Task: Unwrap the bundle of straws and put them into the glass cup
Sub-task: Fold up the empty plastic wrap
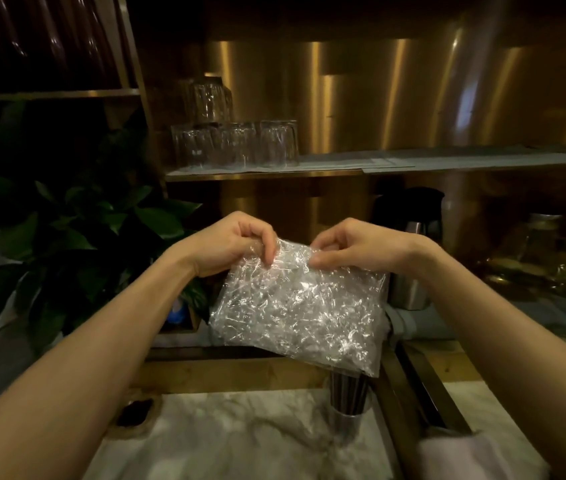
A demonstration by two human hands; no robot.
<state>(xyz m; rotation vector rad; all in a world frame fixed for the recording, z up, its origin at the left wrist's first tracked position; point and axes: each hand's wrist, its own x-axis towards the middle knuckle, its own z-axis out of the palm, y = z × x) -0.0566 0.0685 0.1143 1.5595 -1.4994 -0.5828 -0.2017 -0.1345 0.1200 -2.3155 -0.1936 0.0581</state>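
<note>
A crinkled sheet of clear plastic wrap hangs spread out between my hands above the counter. My left hand pinches its upper left edge. The upper right edge is pinched by my right hand. Below the sheet's lower corner a glass cup stands on the marble counter. Dark straws stand upright in it, their tops hidden behind the wrap.
Upturned glasses are stacked on a shelf at the back. A leafy plant fills the left. A dark jug and a metal container stand behind right. A wooden rail edges the counter, with a white cloth lower right.
</note>
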